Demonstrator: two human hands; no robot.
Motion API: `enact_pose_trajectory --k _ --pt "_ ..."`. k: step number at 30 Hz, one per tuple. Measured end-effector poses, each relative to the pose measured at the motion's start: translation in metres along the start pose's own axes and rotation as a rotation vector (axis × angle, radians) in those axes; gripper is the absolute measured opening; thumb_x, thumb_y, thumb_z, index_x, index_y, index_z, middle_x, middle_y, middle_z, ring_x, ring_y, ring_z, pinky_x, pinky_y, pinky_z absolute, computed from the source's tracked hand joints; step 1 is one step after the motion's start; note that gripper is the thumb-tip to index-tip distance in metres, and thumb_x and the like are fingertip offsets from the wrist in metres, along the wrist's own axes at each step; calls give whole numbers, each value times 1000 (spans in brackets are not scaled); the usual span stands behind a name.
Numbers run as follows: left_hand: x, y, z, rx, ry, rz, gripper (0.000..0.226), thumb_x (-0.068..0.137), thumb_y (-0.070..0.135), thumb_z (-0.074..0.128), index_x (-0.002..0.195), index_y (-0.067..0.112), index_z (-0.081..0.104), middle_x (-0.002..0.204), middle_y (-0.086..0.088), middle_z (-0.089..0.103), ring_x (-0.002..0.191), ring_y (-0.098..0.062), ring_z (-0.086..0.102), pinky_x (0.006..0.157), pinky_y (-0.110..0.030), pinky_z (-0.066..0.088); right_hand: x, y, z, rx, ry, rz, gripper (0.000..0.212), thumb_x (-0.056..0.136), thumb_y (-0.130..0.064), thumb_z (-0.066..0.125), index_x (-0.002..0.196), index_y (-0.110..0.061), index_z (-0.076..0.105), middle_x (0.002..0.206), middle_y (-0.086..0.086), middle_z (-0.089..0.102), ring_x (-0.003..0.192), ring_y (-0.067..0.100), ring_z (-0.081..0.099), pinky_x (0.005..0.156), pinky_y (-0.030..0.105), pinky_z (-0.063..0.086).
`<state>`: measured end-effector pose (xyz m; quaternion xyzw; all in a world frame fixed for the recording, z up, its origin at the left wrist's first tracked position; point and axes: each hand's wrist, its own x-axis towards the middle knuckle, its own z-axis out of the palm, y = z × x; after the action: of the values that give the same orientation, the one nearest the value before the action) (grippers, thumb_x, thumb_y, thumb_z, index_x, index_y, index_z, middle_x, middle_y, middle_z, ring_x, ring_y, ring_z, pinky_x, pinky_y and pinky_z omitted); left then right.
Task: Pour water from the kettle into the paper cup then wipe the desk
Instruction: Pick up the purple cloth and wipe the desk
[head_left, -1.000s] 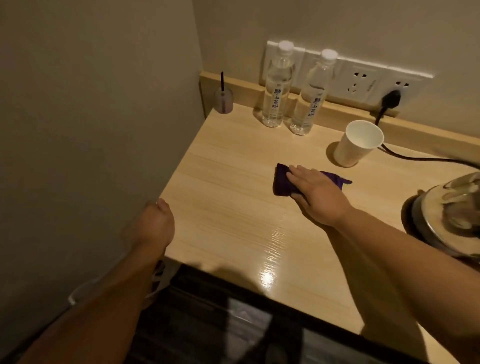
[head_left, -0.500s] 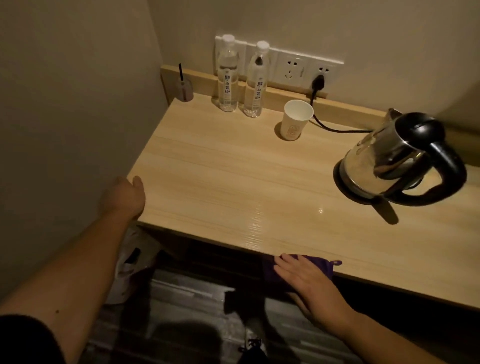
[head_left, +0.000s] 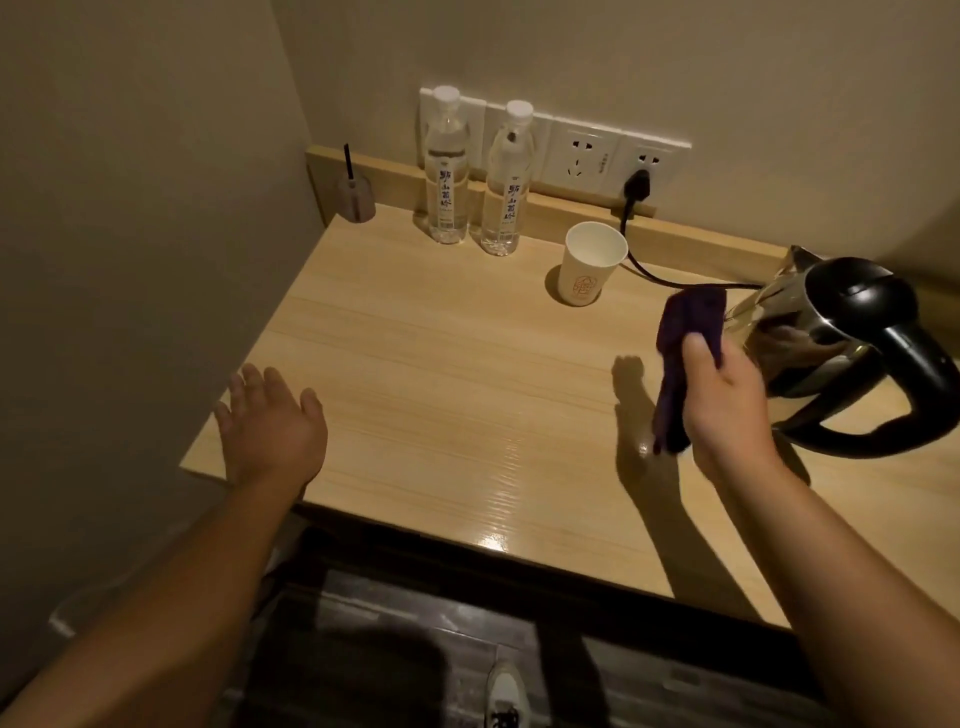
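Observation:
My right hand (head_left: 727, 400) grips a purple cloth (head_left: 685, 338) and holds it up above the wooden desk (head_left: 441, 374), just left of the steel kettle (head_left: 836, 343) with its black handle. The white paper cup (head_left: 589, 262) stands upright at the back of the desk, left of the kettle. My left hand (head_left: 270, 421) hovers flat over the desk's front left corner, fingers spread, holding nothing.
Two clear water bottles (head_left: 447, 171) (head_left: 506, 182) stand at the back by the wall sockets (head_left: 587, 156). The kettle's black cord (head_left: 644, 265) runs behind the cup to a plug. A small holder with a black stick (head_left: 356, 195) sits at the back left corner. Walls close in left and behind.
My right hand has lifted the cloth from the desk's front edge up to beside the kettle. My left hand has moved from the left edge over the desk and opened.

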<state>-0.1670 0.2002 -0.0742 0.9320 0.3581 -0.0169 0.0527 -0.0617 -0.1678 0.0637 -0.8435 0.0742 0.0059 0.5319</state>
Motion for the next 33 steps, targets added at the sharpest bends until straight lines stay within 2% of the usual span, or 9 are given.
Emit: enact_pose_trajectory --k 1,3,5,6,8,13,21,28,33 --pt "1 0 0 4 6 4 64 101 41 22 150 -1 23 159 -21 18 146 -35 12 116 -51 11 20 3 8 -187 1 -214 21 98 -30 45 117 -27 52 112 -2 62 102 14 58 93 42 48" --pt "2 0 0 2 7 -2 63 101 40 23 149 -1 24 159 -21 18 146 -34 12 117 -51 10 58 20 30 -597 -115 -536 44 92 -17 54 134 -25 42 133 -1 53 122 16 48 103 38 39" --pt "2 -1 1 4 9 -8 62 101 38 24 149 -1 25 159 -20 19 146 -34 12 116 -50 9 85 47 52 -960 -312 -654 51 91 -16 55 139 -22 37 142 4 46 131 24 41 109 42 32" --pt "1 -2 2 3 17 -4 62 101 38 24 149 -1 26 158 -21 20 146 -34 13 116 -50 10 93 60 58 -1055 -390 -658 51 94 -18 52 142 -19 35 148 6 41 136 27 35 112 43 26" --pt "2 -3 4 1 32 1 62 100 38 24 148 -1 27 158 -21 21 146 -34 13 116 -51 11 102 77 62 -1047 -455 -640 51 98 -24 46 146 -16 31 154 7 33 142 26 25 116 41 15" --pt "0 -2 3 -16 37 12 62 100 38 24 149 -1 26 158 -22 21 146 -35 13 117 -51 10 96 89 46 -994 -509 -661 54 98 -29 45 148 -17 29 156 3 28 144 22 20 116 36 9" --pt "-1 -3 3 -33 26 11 65 100 40 22 150 -1 22 159 -22 16 147 -34 10 117 -50 6 -63 138 -33 -884 -589 -677 60 87 -26 64 142 -22 41 150 -2 35 140 16 29 114 35 14" --pt "-1 -4 0 -25 -3 32 67 99 42 20 151 -1 19 159 -22 14 147 -36 10 117 -51 7 -134 167 -48 -900 -608 -635 70 80 -18 72 142 -23 41 150 -1 34 139 17 30 116 34 10" --pt "2 -8 -6 -20 -78 60 67 101 43 22 152 0 15 161 -21 8 147 -35 5 117 -50 5 -149 150 -50 -732 -618 -554 54 88 -23 64 139 -29 46 143 -10 46 131 10 43 111 26 26"
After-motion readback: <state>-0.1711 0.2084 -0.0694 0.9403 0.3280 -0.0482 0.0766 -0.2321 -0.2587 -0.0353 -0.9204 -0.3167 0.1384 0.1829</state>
